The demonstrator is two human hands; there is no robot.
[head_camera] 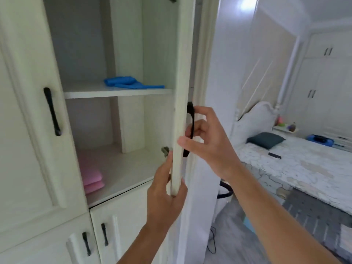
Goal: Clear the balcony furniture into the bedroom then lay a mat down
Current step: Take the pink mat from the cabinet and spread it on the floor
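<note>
A cream wardrobe door (182, 77) stands swung open, seen edge-on. My right hand (205, 138) curls its fingers round the door's black handle (190, 119). My left hand (165, 189) grips the door's lower edge, thumb on the outer side. Inside the wardrobe, a folded blue mat or cloth (129, 82) lies on the upper shelf (99, 92). A folded pink mat or cloth (92, 178) lies at the left of the lower shelf.
The neighbouring wardrobe door (28, 115) at the left is closed, with small cupboard doors (118, 229) below. A bed (297, 168) with a dark pillow (265, 140) fills the right. A grey rug (312, 216) and a black cable (212, 242) lie on the floor.
</note>
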